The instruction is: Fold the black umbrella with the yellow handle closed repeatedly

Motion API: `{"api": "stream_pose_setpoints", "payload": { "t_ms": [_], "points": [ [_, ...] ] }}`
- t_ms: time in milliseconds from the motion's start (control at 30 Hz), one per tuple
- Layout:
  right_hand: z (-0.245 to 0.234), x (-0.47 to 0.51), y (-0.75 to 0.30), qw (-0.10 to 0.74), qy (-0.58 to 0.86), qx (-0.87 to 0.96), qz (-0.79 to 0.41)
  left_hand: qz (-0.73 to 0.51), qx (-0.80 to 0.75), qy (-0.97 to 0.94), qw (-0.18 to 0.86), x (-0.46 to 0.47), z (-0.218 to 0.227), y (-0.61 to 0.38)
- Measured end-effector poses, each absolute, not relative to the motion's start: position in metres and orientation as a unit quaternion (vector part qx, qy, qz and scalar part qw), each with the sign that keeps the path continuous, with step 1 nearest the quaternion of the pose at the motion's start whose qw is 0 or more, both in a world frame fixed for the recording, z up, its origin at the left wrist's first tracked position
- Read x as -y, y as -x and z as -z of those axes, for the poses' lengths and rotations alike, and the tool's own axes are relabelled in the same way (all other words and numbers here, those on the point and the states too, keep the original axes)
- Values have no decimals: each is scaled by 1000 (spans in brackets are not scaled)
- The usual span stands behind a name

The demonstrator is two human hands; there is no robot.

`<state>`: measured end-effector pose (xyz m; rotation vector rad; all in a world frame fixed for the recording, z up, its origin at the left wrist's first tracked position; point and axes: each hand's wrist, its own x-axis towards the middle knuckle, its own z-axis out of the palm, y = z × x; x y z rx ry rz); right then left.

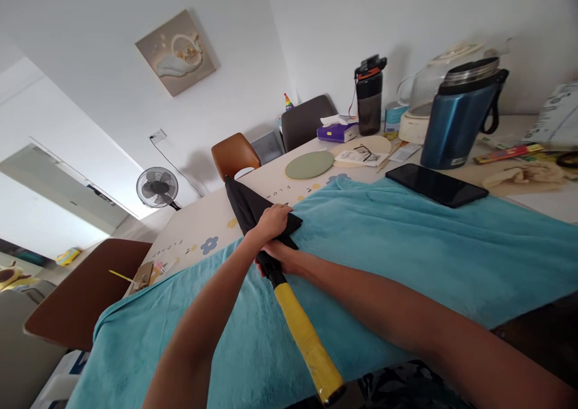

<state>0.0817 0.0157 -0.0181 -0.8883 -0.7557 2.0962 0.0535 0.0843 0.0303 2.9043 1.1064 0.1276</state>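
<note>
1. Both our left hand and right hand grasp a black fabric umbrella over plush turquoise cloth.
2. Beyond, we see a flat phone, metallic bottle and smooth green mat.

Reads "FLOWER" on the printed table, left of the frame's centre and below mid-height, in small, dark, spaced letters turned upside down; repeats near mid-frame, legible there only as "FLOW".
</note>
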Motion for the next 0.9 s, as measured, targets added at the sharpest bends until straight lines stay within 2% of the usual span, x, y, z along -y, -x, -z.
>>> {"api": "stream_pose_setpoints", "payload": {
  "t_ms": [267, 400, 667, 800, 900],
  "points": [
    [23, -19, -79, 380, 330, 312, -806, 28, -362, -932, -24, -106, -17, -66],
    [22, -17, -81, 379, 325, 306, -811, -81, -396, -914, -38, -102, -30, -62],
    [20, -18, -85, 349, 315, 267, -842, -290, -460, -839, 7, -97, -76, -9],
    [16, -15, -87, 350, 315, 260, -843, -306, -496, -812, -6, -83, -85, 41],
    [15, -15, -88, 351, 314, 250, -846, -319, -566, -758, 60, -70, -76, 79]
  ]
}}
